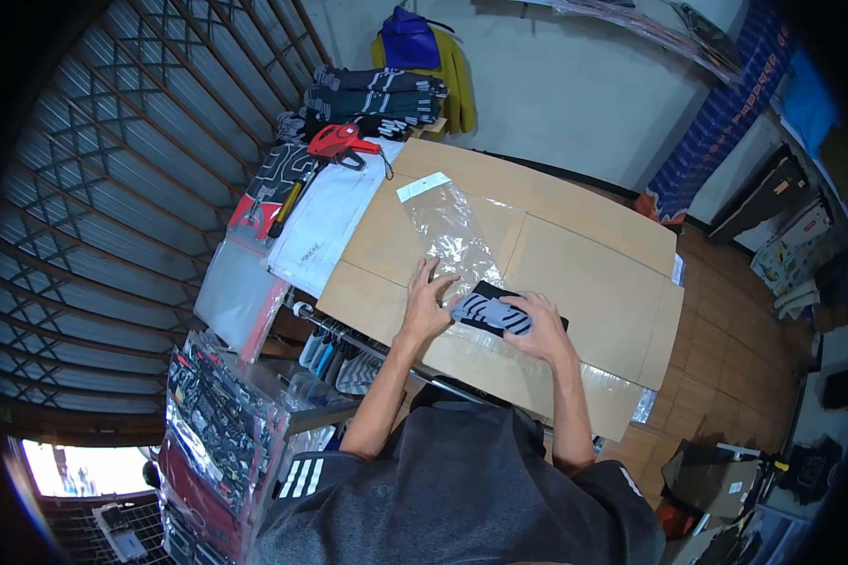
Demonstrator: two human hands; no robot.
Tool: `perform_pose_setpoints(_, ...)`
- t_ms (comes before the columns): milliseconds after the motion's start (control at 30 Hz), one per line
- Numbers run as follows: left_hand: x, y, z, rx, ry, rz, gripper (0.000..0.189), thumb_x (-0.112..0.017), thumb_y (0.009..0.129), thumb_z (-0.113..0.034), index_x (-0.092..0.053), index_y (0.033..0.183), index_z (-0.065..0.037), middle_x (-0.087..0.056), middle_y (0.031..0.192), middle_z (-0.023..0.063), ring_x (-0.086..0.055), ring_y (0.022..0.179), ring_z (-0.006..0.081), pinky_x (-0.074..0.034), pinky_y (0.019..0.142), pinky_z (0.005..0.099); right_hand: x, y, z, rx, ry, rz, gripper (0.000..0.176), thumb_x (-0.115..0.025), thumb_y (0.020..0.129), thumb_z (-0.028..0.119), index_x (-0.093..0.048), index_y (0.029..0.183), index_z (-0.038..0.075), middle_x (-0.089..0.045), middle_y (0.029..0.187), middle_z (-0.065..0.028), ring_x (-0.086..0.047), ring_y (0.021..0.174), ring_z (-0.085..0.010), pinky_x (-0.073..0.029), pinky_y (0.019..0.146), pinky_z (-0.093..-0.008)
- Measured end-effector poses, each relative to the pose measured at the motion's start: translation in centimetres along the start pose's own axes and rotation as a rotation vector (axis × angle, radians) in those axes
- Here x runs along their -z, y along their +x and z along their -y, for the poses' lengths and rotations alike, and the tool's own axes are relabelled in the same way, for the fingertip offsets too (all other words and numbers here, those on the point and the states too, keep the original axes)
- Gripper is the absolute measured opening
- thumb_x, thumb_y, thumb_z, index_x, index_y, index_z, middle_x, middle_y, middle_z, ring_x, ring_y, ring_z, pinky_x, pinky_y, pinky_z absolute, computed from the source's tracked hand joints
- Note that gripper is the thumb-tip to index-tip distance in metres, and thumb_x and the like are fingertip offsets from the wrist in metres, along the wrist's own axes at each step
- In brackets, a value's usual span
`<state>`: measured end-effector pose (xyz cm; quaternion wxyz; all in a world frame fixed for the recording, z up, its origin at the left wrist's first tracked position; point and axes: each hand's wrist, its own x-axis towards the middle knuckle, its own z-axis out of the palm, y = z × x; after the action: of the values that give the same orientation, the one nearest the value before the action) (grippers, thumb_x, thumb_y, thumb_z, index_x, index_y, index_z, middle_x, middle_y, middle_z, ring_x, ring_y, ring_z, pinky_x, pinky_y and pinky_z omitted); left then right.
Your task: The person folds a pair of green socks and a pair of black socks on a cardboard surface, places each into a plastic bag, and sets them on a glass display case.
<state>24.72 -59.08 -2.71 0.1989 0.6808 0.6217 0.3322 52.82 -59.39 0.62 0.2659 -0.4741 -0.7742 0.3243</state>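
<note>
A folded black and grey striped textile item (490, 311) lies on the cardboard-covered table (584, 273). My right hand (540, 330) grips its right end, the fingers over the top. At its left end is my left hand (430, 299), with fingers apart and the thumb side close to the item, beside the plastic bag. The clear plastic bag (454, 231) with a white header strip lies flat on the cardboard, running up and left from the item. Its lower end is partly hidden by the item and my left hand.
A red tag gun (334, 141) and a yellow-handled cutter (290, 202) lie left of the cardboard. Behind them are stacked folded garments (377, 99). Plastic-wrapped garments (221, 424) hang at lower left. An open cardboard box (711, 480) stands at lower right.
</note>
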Motion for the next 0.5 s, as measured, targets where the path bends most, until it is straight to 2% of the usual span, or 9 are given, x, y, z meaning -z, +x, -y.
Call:
perform_pose_setpoints(167,0.2,0.0,0.6,0.002,-0.076,-0.018,0.035,-0.085,0.089,-0.021,-0.081,0.122,-0.010,-0.053,0.159,0.0265,-0.036,0.157,0.0487,-0.032,0.128,0.0549,1.6,0.2,0.3,-0.020,-0.038,0.102,0.067,-0.088,0.065,0.017,-0.078,0.131,0.019,-0.065,0.143,-0.0143,-0.055,0.138,-0.0354,-0.036,0.121,-0.0488)
perform_pose_setpoints(300,0.0,-0.3,0.8,-0.014,-0.099,-0.087,0.026,-0.084,0.090,-0.020,-0.083,0.112,-0.006,-0.063,0.149,0.0265,-0.042,0.153,0.0482,-0.037,0.125,0.0534,1.7,0.0,1.2,-0.041,-0.134,0.081,0.064,-0.086,0.067,0.014,-0.079,0.131,0.024,-0.062,0.151,-0.0130,-0.052,0.143,-0.0346,-0.030,0.125,-0.0554)
perform_pose_setpoints(400,-0.2,-0.2,0.6,-0.008,-0.141,-0.153,0.021,-0.082,0.092,-0.018,-0.084,0.107,-0.005,-0.069,0.140,0.0252,-0.050,0.148,0.0475,-0.042,0.121,0.0522,1.8,0.0,1.7,-0.054,-0.173,0.108,0.063,-0.085,0.069,0.013,-0.080,0.130,0.026,-0.060,0.153,-0.0130,-0.050,0.145,-0.0347,-0.026,0.126,-0.0619)
perform_pose_setpoints(500,-0.4,-0.7,0.2,-0.005,-0.155,-0.201,0.018,-0.081,0.093,-0.016,-0.084,0.104,-0.003,-0.073,0.133,0.0236,-0.055,0.142,0.0468,-0.046,0.117,0.0513,1.6,0.0,1.5,-0.048,-0.160,0.117,0.061,-0.084,0.069,0.013,-0.080,0.129,0.025,-0.061,0.152,-0.0131,-0.051,0.144,-0.0350,-0.025,0.125,-0.0650)
